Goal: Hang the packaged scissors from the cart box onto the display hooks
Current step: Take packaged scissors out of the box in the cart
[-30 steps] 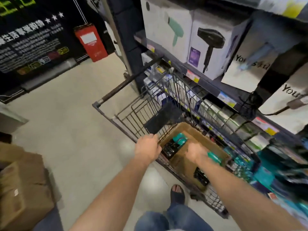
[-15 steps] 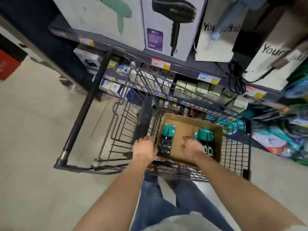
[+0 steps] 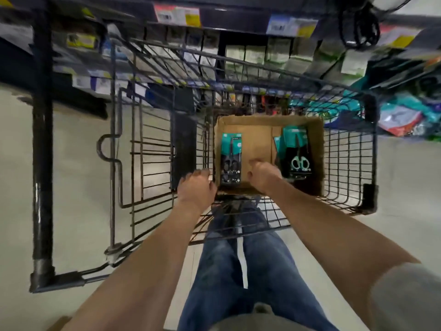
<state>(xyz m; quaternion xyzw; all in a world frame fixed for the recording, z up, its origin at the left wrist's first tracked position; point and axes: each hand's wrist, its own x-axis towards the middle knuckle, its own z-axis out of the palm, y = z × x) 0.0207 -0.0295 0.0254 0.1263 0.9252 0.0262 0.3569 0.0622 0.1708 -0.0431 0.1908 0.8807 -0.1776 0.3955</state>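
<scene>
My left fingers point(image 3: 201, 175) curl round the cart point(image 3: 348, 151) rim. My right fingers point(image 3: 257, 166) are curled, empty, over the cardboard box point(image 3: 265, 121). Inside lie teal-carded scissors: a black-handled pack point(image 3: 231, 161) on the left, a mint-handled pack point(image 3: 298, 155) on the right. Blurred shelves point(image 3: 238, 23) stand beyond the far wire wall.

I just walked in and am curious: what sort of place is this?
Most likely a retail store aisle: a wire shopping cart, price labels on the shelf edge, and packaged scissors lying in a cardboard box inside the cart.
</scene>
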